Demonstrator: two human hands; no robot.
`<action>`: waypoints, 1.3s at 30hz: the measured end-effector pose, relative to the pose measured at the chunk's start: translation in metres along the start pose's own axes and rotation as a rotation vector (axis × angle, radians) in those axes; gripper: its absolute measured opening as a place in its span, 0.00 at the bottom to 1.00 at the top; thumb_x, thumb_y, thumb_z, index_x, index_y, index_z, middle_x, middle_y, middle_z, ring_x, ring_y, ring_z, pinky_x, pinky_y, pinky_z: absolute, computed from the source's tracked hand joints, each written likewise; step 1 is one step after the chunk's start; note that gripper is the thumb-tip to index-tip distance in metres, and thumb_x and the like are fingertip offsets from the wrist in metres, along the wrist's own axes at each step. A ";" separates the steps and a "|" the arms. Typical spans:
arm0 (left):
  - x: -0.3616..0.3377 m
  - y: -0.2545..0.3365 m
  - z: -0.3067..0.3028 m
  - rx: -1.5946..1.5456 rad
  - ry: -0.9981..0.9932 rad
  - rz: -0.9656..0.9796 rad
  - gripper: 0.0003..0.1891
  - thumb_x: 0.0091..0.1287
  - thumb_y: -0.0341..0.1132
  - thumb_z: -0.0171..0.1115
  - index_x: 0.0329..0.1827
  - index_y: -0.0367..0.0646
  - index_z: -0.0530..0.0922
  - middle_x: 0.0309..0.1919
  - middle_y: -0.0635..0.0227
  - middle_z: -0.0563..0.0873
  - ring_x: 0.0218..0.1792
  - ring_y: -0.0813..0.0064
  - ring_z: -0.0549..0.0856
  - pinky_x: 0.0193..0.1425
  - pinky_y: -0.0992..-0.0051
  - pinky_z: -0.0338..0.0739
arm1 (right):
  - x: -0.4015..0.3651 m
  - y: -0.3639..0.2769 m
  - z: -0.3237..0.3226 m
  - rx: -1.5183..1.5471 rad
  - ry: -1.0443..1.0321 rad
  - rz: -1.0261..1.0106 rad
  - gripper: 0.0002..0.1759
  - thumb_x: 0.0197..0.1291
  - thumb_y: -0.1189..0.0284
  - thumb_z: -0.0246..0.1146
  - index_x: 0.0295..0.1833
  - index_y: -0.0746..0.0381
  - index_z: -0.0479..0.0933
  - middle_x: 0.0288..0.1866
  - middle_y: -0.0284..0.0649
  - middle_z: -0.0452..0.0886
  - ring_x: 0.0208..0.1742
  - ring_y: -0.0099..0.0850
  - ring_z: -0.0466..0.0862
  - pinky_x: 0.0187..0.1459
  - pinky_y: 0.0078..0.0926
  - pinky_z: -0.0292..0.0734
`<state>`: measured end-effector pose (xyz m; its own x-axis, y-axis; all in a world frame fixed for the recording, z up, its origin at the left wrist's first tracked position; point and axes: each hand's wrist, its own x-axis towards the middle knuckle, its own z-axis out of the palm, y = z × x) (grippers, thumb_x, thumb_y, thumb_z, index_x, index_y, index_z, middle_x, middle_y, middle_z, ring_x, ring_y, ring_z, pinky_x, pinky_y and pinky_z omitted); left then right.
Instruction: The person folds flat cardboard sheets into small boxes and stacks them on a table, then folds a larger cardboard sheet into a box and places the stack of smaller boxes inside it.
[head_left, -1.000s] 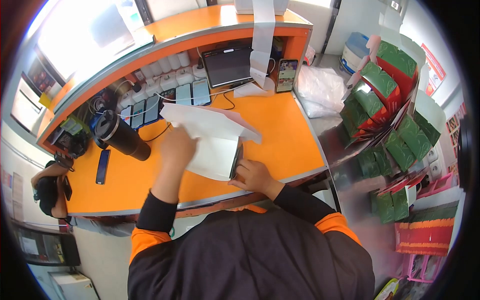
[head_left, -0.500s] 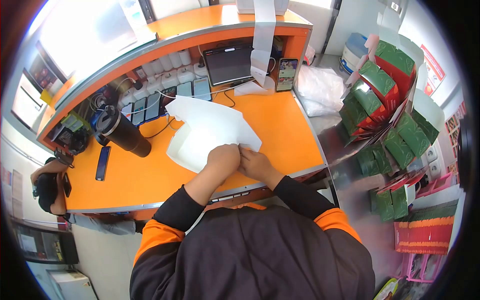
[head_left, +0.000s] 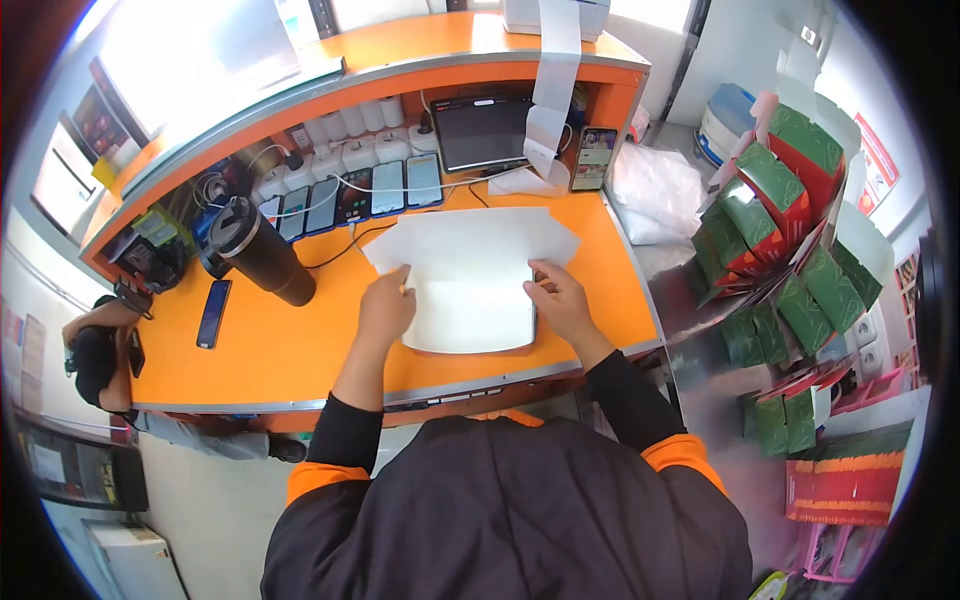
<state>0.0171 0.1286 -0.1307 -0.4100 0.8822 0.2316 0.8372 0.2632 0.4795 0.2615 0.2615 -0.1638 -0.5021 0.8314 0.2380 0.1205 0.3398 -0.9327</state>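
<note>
A white-lined cardboard box (head_left: 470, 305) lies on the orange counter in front of me, its broad flap standing up at the far side. My left hand (head_left: 386, 308) is closed on the box's left wall, thumb and index finger near the far corner. On the opposite side, my right hand (head_left: 563, 302) pinches the right wall near the base of the flap. The outer faces of the box are mostly hidden.
The orange counter (head_left: 360, 350) bears a black tumbler (head_left: 262, 252) and a dark phone (head_left: 213, 313) at left. Several phones (head_left: 388, 188) lean along the back beside a monitor (head_left: 484, 132). Folded green-and-red boxes (head_left: 775, 185) are stacked at right. Another person (head_left: 103, 352) is at far left.
My hands, earlier together at the box's near right corner, have moved apart to its two sides. The box has turned squarely towards me, with both side walls raised.
</note>
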 end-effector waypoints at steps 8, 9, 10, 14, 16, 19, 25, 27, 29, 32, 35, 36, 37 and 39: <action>0.003 0.020 0.002 0.105 -0.080 -0.141 0.17 0.65 0.40 0.49 0.44 0.37 0.79 0.35 0.50 0.83 0.39 0.52 0.82 0.44 0.59 0.76 | -0.006 -0.004 -0.006 -0.364 -0.065 -0.005 0.23 0.53 0.73 0.58 0.57 0.65 0.72 0.45 0.42 0.77 0.35 0.28 0.79 0.39 0.21 0.73; 0.009 0.015 0.006 0.137 -0.103 -0.150 0.17 0.65 0.41 0.48 0.42 0.37 0.80 0.35 0.50 0.83 0.39 0.52 0.82 0.44 0.59 0.76 | -0.005 -0.006 -0.008 -0.359 -0.090 0.029 0.23 0.53 0.74 0.57 0.57 0.65 0.72 0.46 0.43 0.77 0.37 0.29 0.79 0.40 0.22 0.73; 0.013 0.011 0.009 0.169 -0.123 -0.157 0.17 0.66 0.41 0.48 0.40 0.37 0.81 0.34 0.50 0.83 0.38 0.52 0.82 0.44 0.59 0.76 | -0.004 -0.008 -0.010 -0.354 -0.112 0.060 0.23 0.52 0.75 0.56 0.57 0.65 0.72 0.46 0.43 0.77 0.38 0.30 0.79 0.41 0.24 0.73; 0.020 0.003 0.016 0.245 -0.172 -0.173 0.16 0.65 0.40 0.47 0.35 0.38 0.81 0.34 0.51 0.84 0.37 0.53 0.83 0.43 0.58 0.76 | -0.002 -0.001 -0.005 -0.377 -0.052 -0.032 0.23 0.49 0.75 0.54 0.54 0.65 0.74 0.41 0.46 0.76 0.41 0.40 0.77 0.44 0.30 0.72; 0.017 0.002 0.015 0.242 -0.162 -0.148 0.16 0.65 0.39 0.47 0.34 0.38 0.81 0.34 0.52 0.84 0.37 0.54 0.83 0.42 0.58 0.76 | -0.002 -0.005 -0.006 -0.365 -0.056 -0.023 0.23 0.48 0.76 0.53 0.53 0.66 0.74 0.42 0.46 0.76 0.41 0.40 0.77 0.44 0.30 0.72; 0.016 -0.012 0.020 0.368 -0.183 0.042 0.17 0.66 0.40 0.46 0.31 0.39 0.81 0.33 0.51 0.83 0.37 0.54 0.82 0.41 0.57 0.76 | 0.003 0.019 -0.001 -0.293 -0.079 -0.036 0.21 0.50 0.75 0.54 0.52 0.67 0.75 0.43 0.48 0.76 0.43 0.41 0.77 0.46 0.31 0.72; 0.001 0.010 0.001 -0.016 -0.093 -0.094 0.20 0.65 0.45 0.50 0.33 0.35 0.80 0.30 0.47 0.81 0.32 0.50 0.81 0.38 0.61 0.72 | -0.050 -0.073 -0.073 -0.066 0.157 -0.103 0.18 0.56 0.67 0.61 0.51 0.64 0.76 0.45 0.44 0.77 0.44 0.34 0.78 0.45 0.28 0.74; -0.010 0.003 -0.003 -0.105 0.054 -0.184 0.19 0.64 0.43 0.54 0.27 0.32 0.77 0.22 0.53 0.79 0.25 0.61 0.78 0.31 0.67 0.70 | -0.086 -0.104 -0.129 -0.401 0.597 -0.457 0.10 0.52 0.73 0.62 0.42 0.62 0.77 0.39 0.41 0.78 0.38 0.32 0.78 0.41 0.29 0.73; -0.023 0.007 -0.017 -0.207 0.195 -0.148 0.18 0.65 0.39 0.57 0.22 0.33 0.72 0.16 0.63 0.73 0.19 0.75 0.70 0.25 0.74 0.64 | -0.128 -0.106 -0.190 -0.660 1.129 -0.451 0.07 0.49 0.78 0.59 0.37 0.62 0.75 0.37 0.40 0.77 0.40 0.38 0.76 0.44 0.33 0.70; -0.037 -0.002 -0.016 -0.508 0.346 0.017 0.17 0.66 0.35 0.57 0.19 0.36 0.68 0.15 0.72 0.66 0.19 0.83 0.64 0.23 0.79 0.58 | -0.205 -0.113 -0.274 -1.329 1.438 -0.162 0.25 0.40 0.76 0.59 0.51 0.61 0.73 0.50 0.44 0.73 0.53 0.43 0.71 0.57 0.41 0.61; -0.038 0.015 -0.019 -0.578 0.319 0.111 0.15 0.66 0.31 0.56 0.20 0.37 0.69 0.16 0.74 0.67 0.20 0.84 0.64 0.24 0.81 0.57 | -0.263 -0.093 -0.323 -1.510 1.238 0.656 0.26 0.47 0.69 0.62 0.55 0.57 0.71 0.59 0.45 0.69 0.63 0.47 0.63 0.61 0.46 0.59; -0.037 0.024 -0.019 -0.600 0.313 0.150 0.14 0.65 0.30 0.56 0.21 0.36 0.69 0.16 0.74 0.67 0.20 0.84 0.64 0.24 0.81 0.57 | -0.276 -0.085 -0.332 -1.494 1.129 0.827 0.22 0.50 0.68 0.63 0.53 0.58 0.72 0.56 0.44 0.72 0.61 0.47 0.66 0.59 0.45 0.62; -0.034 0.034 -0.018 -0.634 0.295 0.224 0.12 0.64 0.29 0.57 0.22 0.36 0.70 0.16 0.73 0.69 0.21 0.83 0.66 0.24 0.81 0.58 | -0.290 -0.073 -0.344 -1.351 1.107 0.732 0.19 0.51 0.69 0.62 0.51 0.59 0.73 0.53 0.45 0.73 0.58 0.46 0.68 0.57 0.44 0.63; -0.028 0.061 -0.014 -0.707 0.269 0.369 0.09 0.62 0.26 0.58 0.24 0.35 0.72 0.18 0.72 0.71 0.22 0.82 0.68 0.24 0.82 0.58 | -0.303 -0.062 -0.361 -1.071 1.049 0.532 0.13 0.54 0.70 0.61 0.46 0.61 0.75 0.48 0.45 0.76 0.54 0.46 0.72 0.54 0.42 0.66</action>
<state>0.0745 0.1143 -0.0966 -0.3021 0.7166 0.6287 0.5476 -0.4094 0.7297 0.7150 0.1468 -0.0802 0.5249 0.7181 0.4569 0.8302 -0.3135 -0.4610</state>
